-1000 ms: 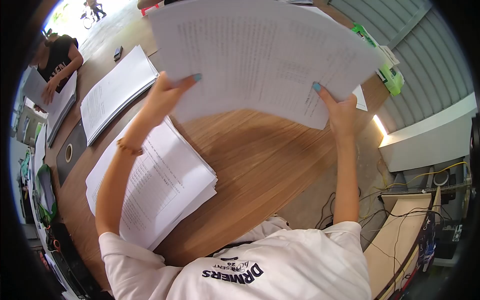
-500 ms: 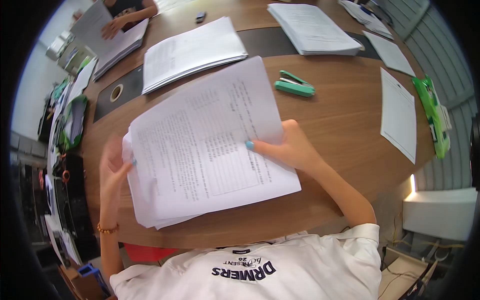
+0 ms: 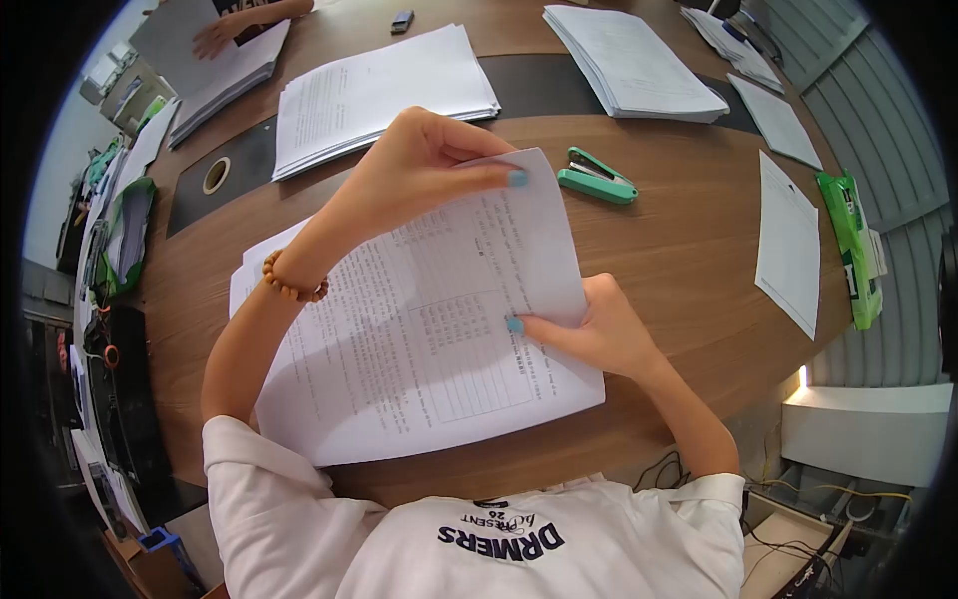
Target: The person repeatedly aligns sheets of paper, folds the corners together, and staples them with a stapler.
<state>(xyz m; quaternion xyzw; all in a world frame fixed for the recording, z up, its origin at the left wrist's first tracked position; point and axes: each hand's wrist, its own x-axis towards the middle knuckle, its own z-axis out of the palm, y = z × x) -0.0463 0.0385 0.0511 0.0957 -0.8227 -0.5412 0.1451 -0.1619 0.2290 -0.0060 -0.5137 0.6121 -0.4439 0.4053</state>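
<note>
At the left edge of the frame lies a green bag (image 3: 128, 240), with the orange handles of scissors (image 3: 111, 355) below it. In the upper left, another person's hand (image 3: 218, 36) rests against a raised sheet (image 3: 172, 42) over a pile (image 3: 235, 75). Just below that, a ring (image 3: 217, 176) sits on the dark strip (image 3: 524, 88) that crosses the table (image 3: 689, 260).

Left of centre, the left arm, with a beaded bracelet (image 3: 282, 288) at the wrist, reaches up across the papers (image 3: 399, 369). These lie at the centre of the frame, printed side up, near the table's close edge. The left hand (image 3: 424, 165) pinches their top right corner, thumb in front. Above it are a stack (image 3: 384, 95) and, at the top, a phone (image 3: 402, 21).

The right hand (image 3: 594, 334) grips the papers' right edge, thumb flat on the print, fingers hidden behind. Above it, just beside the papers' corner, is a green stapler (image 3: 599, 180); a second stack (image 3: 639, 65) lies in the upper right. Farther right come a single sheet (image 3: 788, 245) and, at the table's edge, a green packet (image 3: 848, 250).
</note>
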